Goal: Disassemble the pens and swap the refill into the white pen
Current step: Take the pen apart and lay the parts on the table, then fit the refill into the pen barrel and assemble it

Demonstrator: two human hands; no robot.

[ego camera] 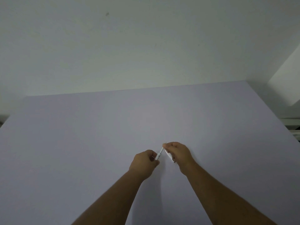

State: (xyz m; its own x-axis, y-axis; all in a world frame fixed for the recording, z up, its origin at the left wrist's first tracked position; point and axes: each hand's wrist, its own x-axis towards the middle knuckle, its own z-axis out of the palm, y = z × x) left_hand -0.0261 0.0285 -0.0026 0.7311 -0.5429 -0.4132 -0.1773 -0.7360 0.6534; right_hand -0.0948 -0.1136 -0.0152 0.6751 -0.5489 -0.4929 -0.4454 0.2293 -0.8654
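Observation:
My left hand (144,163) grips the lower part of a white pen barrel (158,156), from which a thin refill (161,150) sticks up and to the right. My right hand (178,151) pinches the top end of that refill with its fingertips. A second white pen part (169,156) with a pointed metal tip is tucked against the right palm. Both hands hover just above the pale lavender table (81,143). The rest of each piece is hidden inside the fists.
The table's far edge (146,89) meets a plain white wall. A white box-like object (285,82) stands off the table's right corner, with dark items (293,127) below it. Nothing else lies on the tabletop in view.

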